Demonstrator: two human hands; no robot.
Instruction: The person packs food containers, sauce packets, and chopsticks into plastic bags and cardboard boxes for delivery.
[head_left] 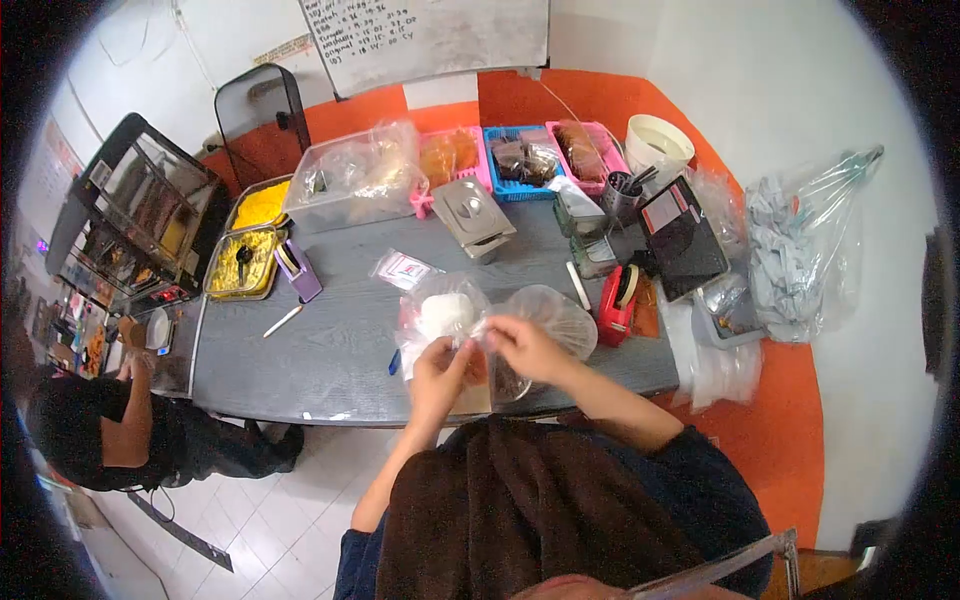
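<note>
Near the front edge of the table, a clear plastic bag [470,290] wraps something white and rounded [447,315]; its kind I cannot make out. My left hand [438,378] is closed on the near edge of this bag, thumb and fingers together. Just to the right, my right hand [527,348] pinches the same plastic close to the left fingertips. Beside my right hand sits a round clear plastic-covered container [553,318]. Behind the bag lies a small printed packet [404,270]. What lies directly beneath my hands is partly hidden.
A lidded steel pan [474,215] and a plastic box [350,190] stand farther back. Trays of yellow food [245,262] and a purple tape dispenser [297,270] are left; a red tape dispenser [618,305] and tablet [684,240] are right. Another person [140,430] works at left.
</note>
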